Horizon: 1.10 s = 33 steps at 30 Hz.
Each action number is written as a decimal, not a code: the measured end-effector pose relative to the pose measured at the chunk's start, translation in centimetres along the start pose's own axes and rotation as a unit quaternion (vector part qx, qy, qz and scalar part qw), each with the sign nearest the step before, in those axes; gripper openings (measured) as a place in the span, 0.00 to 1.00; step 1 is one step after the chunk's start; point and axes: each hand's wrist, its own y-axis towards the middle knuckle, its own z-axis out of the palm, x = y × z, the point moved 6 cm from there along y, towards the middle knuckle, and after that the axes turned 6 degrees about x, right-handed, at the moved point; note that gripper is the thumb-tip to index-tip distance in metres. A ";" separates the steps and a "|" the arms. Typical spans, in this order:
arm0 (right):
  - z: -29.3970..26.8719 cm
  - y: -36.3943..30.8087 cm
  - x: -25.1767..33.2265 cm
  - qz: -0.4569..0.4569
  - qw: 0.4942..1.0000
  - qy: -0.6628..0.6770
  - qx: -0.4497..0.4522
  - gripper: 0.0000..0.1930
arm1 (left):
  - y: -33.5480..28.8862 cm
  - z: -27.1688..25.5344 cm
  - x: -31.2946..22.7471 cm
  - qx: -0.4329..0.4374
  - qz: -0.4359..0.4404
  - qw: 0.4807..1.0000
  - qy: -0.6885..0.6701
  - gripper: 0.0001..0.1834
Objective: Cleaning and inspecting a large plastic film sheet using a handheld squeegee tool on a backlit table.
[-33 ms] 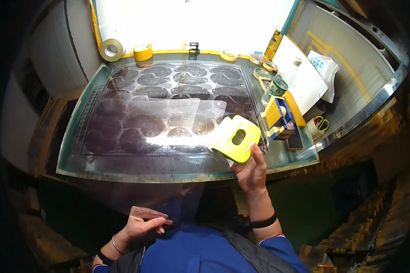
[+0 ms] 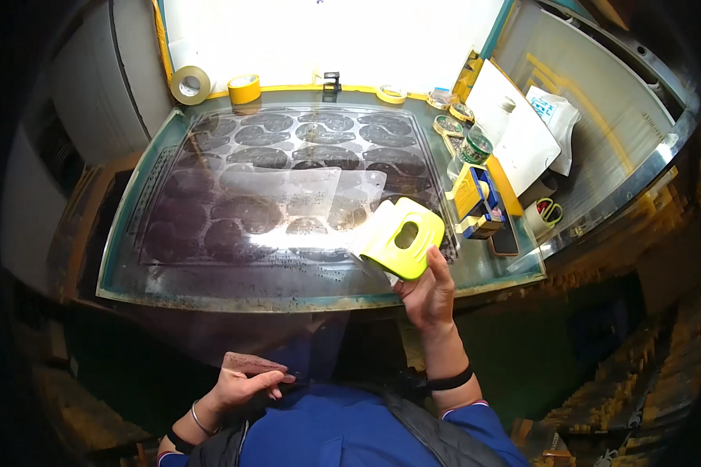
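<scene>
My right hand (image 2: 428,292) is closed round a lime-green plastic tool (image 2: 432,241) with an oval hole, raised over the front right of a glass-topped table (image 2: 327,298). A pale, partly clear edge shows at the tool's left side; its exact kind is unclear. Lower left, close to my body, my left hand (image 2: 245,380) pinches a tinted transparent film (image 2: 210,335), thumb on top and fingers seen through it. This film hangs past the table's front edge. On the glass lies a large printed sheet of dark rounded shapes (image 2: 245,214), with smaller clear pieces (image 2: 288,187) over it.
Tape rolls (image 2: 244,89) stand along the back edge by a bright white panel (image 2: 327,43). At the right are more tape rolls (image 2: 475,145), a blue-and-yellow tape dispenser (image 2: 475,198), a dark flat device (image 2: 504,239), a leaning white board (image 2: 514,128) and a cup with scissors (image 2: 543,215).
</scene>
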 end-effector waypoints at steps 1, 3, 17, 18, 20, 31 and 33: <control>0.1 -0.1 -0.1 -0.003 1.000 0.008 -0.001 0.23 | 0.1 0.0 -0.1 0.000 0.004 1.000 0.006 0.07; -0.1 -0.1 -0.5 0.004 1.000 0.000 0.002 0.24 | 0.1 0.1 0.0 -0.001 0.008 1.000 0.013 0.07; 0.1 0.1 -1.5 0.007 1.000 0.009 0.011 0.26 | 0.7 0.6 -0.4 0.003 0.022 0.998 0.054 0.06; 0.1 0.1 -1.5 0.003 1.000 0.005 0.010 0.26 | 0.7 0.5 -0.3 0.003 0.022 0.998 0.053 0.06; 0.2 0.1 -1.5 0.001 1.000 0.002 0.011 0.26 | 0.7 0.5 -0.1 0.009 0.021 0.999 0.049 0.06; -1.7 0.1 -0.2 -0.038 0.998 -0.025 -0.035 0.22 | 0.9 0.0 0.2 -0.053 0.001 0.999 0.008 0.07; -2.7 -0.3 1.4 -0.053 0.992 -0.055 -0.098 0.26 | 1.2 -0.4 0.2 -0.105 -0.009 0.994 -0.009 0.07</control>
